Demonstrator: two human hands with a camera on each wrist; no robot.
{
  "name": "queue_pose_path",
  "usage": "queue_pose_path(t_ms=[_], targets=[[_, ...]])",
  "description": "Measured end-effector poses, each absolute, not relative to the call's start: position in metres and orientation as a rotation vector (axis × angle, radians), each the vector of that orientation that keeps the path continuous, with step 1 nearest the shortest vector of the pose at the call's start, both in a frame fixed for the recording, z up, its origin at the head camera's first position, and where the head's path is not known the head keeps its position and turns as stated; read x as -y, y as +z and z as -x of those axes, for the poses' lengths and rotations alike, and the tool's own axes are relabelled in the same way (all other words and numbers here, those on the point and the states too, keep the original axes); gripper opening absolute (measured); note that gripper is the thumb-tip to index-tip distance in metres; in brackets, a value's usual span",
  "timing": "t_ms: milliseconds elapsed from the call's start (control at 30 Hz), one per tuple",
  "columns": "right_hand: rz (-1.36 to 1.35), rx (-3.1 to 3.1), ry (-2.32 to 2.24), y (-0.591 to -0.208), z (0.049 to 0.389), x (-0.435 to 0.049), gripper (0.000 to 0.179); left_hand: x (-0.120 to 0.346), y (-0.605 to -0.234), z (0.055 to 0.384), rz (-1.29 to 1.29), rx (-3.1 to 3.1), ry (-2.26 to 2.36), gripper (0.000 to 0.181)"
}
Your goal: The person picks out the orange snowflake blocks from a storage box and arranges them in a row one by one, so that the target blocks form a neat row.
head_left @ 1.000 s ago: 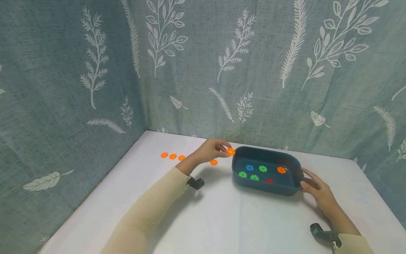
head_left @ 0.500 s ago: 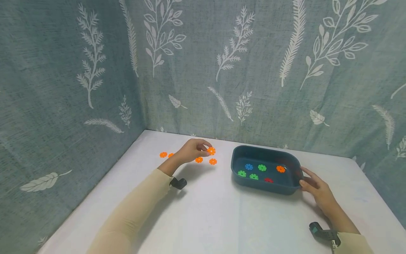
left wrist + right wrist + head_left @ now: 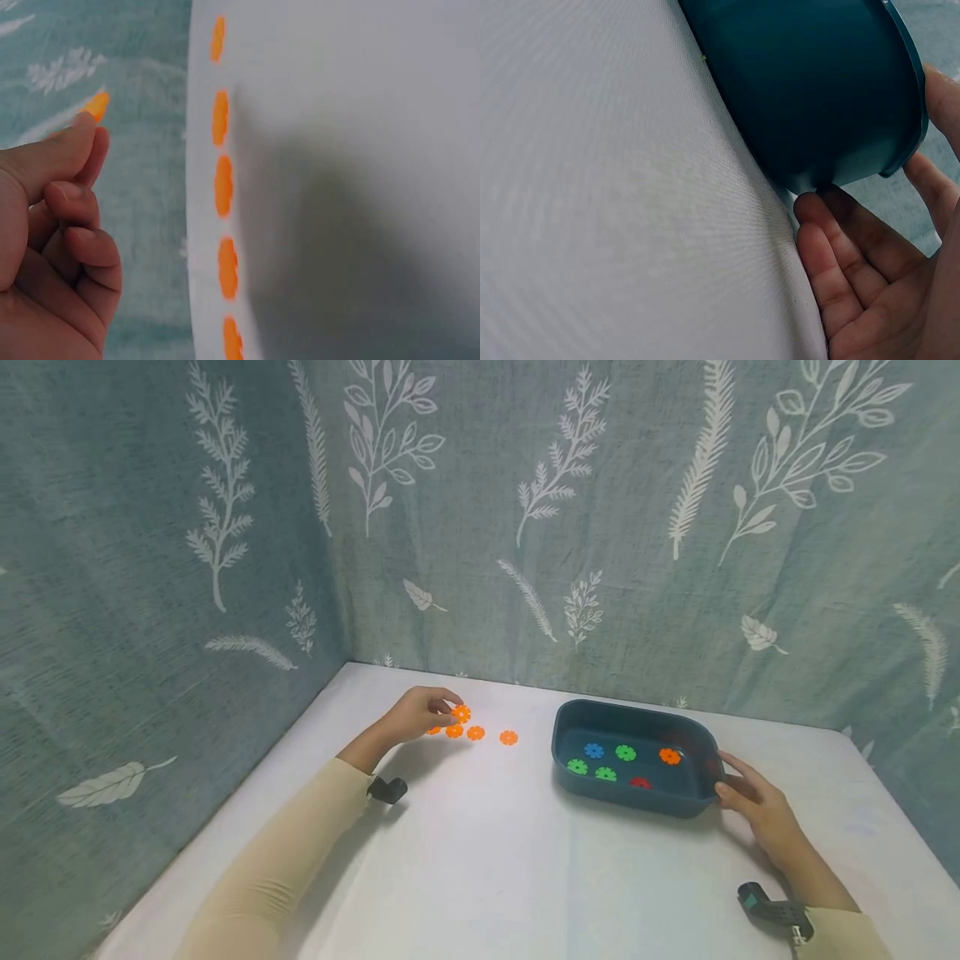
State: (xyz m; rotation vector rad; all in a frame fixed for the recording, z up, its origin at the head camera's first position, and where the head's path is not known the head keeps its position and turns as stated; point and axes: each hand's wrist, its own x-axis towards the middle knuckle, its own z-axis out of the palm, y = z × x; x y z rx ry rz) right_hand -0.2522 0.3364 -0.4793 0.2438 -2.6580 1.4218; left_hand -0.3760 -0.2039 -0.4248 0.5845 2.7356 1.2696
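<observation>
My left hand [image 3: 416,714] pinches an orange flower-shaped disc [image 3: 461,714] between thumb and forefinger, raised over the left part of the table. In the left wrist view the held disc [image 3: 97,106] shows nearly edge-on past the thumb tip, other fingers curled. Close below that hand runs a row of several orange discs [image 3: 223,186], partly hidden by it in the head view. To the right stands a dark teal bin [image 3: 637,799]. My right hand [image 3: 765,817] holds the bin's right end, thumb and forefinger at its rim [image 3: 922,97] and other fingertips [image 3: 810,204] against the wall.
Inside the bin lie several flower discs: green [image 3: 626,752], blue [image 3: 594,750], red [image 3: 641,783] and orange [image 3: 670,757]. The white table [image 3: 480,877] meets a leaf-patterned curtain [image 3: 480,527] behind and at the left. Each wrist wears a dark camera mount [image 3: 388,790].
My left hand has moved left with the orange disc, from beside the bin's left rim to above the row. The right hand stays on the bin.
</observation>
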Motion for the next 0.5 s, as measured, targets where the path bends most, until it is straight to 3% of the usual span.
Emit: queue_pose_path(t_ms=[500], targets=[[-0.260,2.674,1.402,-0.477,0.252,-0.336,0.061,0.270,-0.428,0.377,-0.278,-2.810,1.231,0.030]])
